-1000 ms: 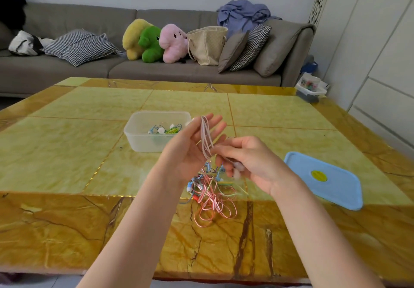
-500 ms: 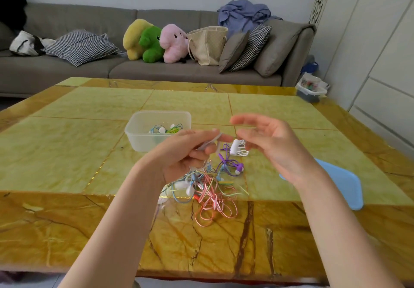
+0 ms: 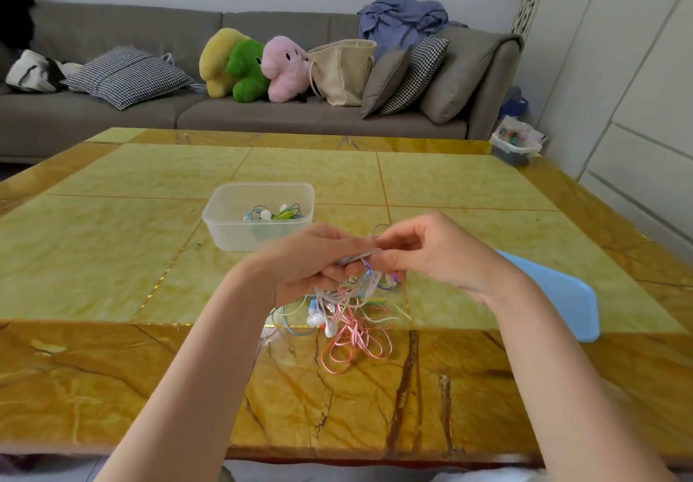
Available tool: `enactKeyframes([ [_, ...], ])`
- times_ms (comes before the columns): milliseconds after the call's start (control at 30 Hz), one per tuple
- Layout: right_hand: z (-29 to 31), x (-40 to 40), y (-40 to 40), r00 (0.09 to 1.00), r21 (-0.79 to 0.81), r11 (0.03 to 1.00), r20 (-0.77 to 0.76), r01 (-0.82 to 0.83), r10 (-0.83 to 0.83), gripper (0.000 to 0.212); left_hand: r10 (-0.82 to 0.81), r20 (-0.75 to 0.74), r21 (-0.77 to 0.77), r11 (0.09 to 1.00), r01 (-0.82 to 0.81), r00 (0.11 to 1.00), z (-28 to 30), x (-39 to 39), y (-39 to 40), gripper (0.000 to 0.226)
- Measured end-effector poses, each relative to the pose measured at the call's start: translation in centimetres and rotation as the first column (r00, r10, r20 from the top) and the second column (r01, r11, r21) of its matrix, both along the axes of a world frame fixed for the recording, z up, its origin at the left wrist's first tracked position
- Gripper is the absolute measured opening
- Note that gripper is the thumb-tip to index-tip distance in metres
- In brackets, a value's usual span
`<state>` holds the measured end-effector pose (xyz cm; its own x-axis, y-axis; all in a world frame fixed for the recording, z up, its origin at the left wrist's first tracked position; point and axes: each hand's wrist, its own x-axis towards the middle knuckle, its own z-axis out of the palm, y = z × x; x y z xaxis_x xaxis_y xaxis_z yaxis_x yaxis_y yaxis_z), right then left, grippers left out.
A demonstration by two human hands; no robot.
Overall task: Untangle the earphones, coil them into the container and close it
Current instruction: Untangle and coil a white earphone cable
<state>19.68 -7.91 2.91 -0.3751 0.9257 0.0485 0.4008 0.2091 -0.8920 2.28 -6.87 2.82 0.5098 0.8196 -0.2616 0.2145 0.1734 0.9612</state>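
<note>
Left hand [image 3: 311, 260] and right hand [image 3: 431, 252] pinching tangled earphones [image 3: 348, 316], container [image 3: 258, 215] behind, right forearm overlapping blue lid [image 3: 555, 301]

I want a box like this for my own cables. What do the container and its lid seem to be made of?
The container looks like thin translucent plastic, frosted: the earphones inside show dimly through its wall. The lid looks like opaque light-blue plastic, smooth and matte, with rounded corners. Neither can be told for sure by sight.
</note>
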Motion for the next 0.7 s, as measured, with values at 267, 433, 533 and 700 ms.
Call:
enactKeyframes([
  [267,-0.7,-0.2,0.5,0.952,-0.17,0.967,-0.208,0.192,-0.225,0.031,0.196,-0.197,0.214,0.965,-0.153,0.961,-0.1,0.7,0.5,0.036],
  [433,-0.7,-0.2,0.5,0.896,-0.265,0.937,-0.319,0.228,-0.308,0.005,-0.087,-0.456,0.25,0.942,0.222,0.885,-0.1,1.1,-0.4,0.034],
  [533,-0.5,-0.6,0.4,0.834,-0.325,0.917,-0.419,0.232,-0.359,0.006,-0.011,-0.516,0.333,0.919,0.212,0.857,-0.7,1.8,-0.2,0.024],
  [700,-0.1,-0.5,0.5,0.706,-0.396,0.893,-0.569,0.213,-0.421,0.008,-0.062,-0.247,0.252,0.959,0.126,0.967,-1.0,1.7,-0.2,0.027],
])
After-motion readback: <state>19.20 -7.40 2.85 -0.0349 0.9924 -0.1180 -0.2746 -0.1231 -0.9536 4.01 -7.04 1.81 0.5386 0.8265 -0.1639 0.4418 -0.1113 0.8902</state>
